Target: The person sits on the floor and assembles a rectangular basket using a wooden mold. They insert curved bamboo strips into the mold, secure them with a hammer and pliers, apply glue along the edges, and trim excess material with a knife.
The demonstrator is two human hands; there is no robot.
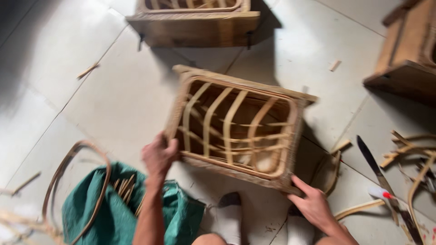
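Observation:
A rectangular woven cane basket frame (236,127) lies tilted on the tiled floor, its open side facing me, with bent strips crossing inside. My left hand (159,154) grips its near left corner. My right hand (311,202) holds the near right corner from below, fingers spread against the rim. My feet in white socks (229,222) show just under the basket.
A second wooden basket (195,22) stands at the top, a third (404,50) at the upper right. A long knife (374,165) and loose cane strips (408,149) lie right. A green cloth (118,208) with sticks and a curved cane hoop (77,181) lie lower left.

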